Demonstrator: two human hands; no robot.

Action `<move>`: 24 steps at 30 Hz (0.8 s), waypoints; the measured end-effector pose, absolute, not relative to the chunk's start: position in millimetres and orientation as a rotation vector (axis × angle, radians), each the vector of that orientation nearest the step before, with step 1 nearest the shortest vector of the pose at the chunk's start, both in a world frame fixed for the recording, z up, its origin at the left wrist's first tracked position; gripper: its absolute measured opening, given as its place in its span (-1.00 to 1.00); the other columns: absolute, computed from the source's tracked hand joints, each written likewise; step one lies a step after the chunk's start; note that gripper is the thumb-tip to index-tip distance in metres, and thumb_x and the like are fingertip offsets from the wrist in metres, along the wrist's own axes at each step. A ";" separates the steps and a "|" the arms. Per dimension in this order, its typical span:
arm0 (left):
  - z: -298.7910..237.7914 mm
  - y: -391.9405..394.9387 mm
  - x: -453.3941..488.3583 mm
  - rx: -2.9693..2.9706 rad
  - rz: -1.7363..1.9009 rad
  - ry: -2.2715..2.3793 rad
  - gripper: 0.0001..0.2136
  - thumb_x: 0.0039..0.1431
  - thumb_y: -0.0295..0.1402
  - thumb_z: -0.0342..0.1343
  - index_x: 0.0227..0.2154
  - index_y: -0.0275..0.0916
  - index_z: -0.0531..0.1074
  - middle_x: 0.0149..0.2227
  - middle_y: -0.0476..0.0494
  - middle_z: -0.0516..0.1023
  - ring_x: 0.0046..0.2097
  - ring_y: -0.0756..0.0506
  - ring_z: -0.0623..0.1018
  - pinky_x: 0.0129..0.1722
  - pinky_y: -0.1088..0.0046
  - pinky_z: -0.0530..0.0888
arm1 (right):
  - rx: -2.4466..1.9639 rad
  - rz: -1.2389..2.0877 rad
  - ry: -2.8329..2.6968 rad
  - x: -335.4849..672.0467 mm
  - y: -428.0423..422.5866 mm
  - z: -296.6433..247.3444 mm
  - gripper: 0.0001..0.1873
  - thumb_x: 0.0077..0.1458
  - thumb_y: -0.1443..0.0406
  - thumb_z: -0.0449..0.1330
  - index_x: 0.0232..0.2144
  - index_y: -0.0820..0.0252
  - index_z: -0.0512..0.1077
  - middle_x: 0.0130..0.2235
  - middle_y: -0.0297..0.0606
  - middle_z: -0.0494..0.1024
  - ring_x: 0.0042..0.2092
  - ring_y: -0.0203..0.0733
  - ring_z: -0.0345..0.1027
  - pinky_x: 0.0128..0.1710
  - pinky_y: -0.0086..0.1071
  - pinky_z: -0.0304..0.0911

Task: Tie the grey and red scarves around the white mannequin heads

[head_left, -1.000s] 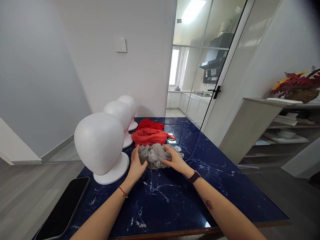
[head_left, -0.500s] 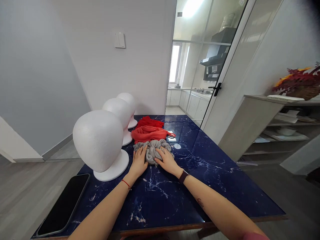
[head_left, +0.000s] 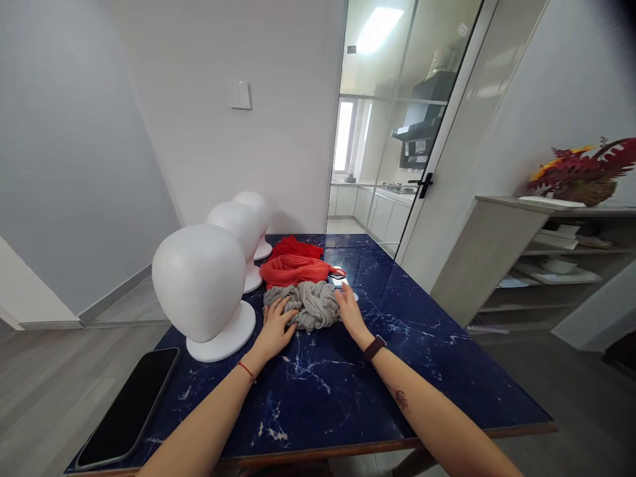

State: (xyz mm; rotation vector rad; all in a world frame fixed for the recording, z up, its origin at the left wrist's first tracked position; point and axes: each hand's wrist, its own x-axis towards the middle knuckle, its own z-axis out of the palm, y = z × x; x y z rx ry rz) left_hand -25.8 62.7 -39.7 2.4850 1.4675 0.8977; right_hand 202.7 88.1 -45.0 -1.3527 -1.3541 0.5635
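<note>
A crumpled grey scarf (head_left: 308, 303) lies on the blue marble table (head_left: 447, 377). My left hand (head_left: 274, 328) rests on the scarf's near left side with fingers spread. Against the scarf's right edge sits my right hand (head_left: 350, 313), fingers extended. Behind the grey scarf lie an orange-red scarf (head_left: 293, 270) and a darker red one (head_left: 297, 247). Three white foam heads stand in a row on the left; the nearest foam head (head_left: 201, 288) is beside my left hand.
A black phone (head_left: 129, 407) lies at the table's near left corner. A small white and red object (head_left: 340, 273) sits past the scarves. A glass door (head_left: 422, 132) and a shelf unit (head_left: 546, 258) with a flower basket are to the right.
My right hand slid off the top of the grey scarf to its right edge. The scarf spread out a little. My left hand stayed on its left side.
</note>
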 end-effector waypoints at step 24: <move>-19.3 60.1 -44.2 2.294 1.265 1.410 -0.74 0.15 -0.48 -0.07 -0.11 -0.17 0.37 -0.28 -0.08 0.45 -0.19 -0.07 0.43 -0.16 0.34 0.41 | -1.015 0.737 -1.977 138.3 5.8 -23.8 -0.80 0.15 0.28 0.05 -0.35 0.18 0.47 -0.64 -0.46 0.26 -0.62 -0.43 0.03 -0.58 -0.52 -0.07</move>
